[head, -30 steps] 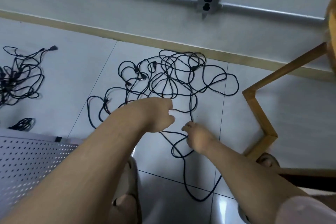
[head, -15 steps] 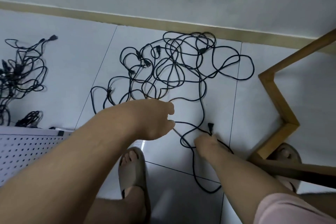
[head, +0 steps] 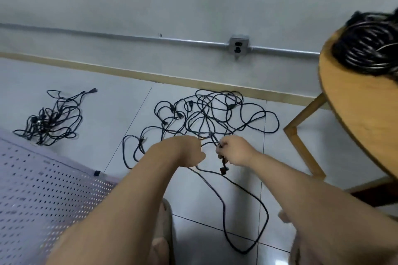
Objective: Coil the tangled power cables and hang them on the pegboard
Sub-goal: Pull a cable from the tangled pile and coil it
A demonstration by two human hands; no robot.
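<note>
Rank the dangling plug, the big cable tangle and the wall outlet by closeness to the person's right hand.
1. Dangling plug: hangs just below the right hand, on the cable it grips.
2. Big cable tangle: on the floor just ahead.
3. Wall outlet: on the wall beyond the tangle.

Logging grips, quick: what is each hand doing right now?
Left hand: fingers hidden, cannot tell.
Right hand: holding a black cable near its end.

Grey tiled floor [head: 112, 101], grey wall [head: 129, 6] with outlet [head: 239, 46], wooden table [head: 361, 109].
</note>
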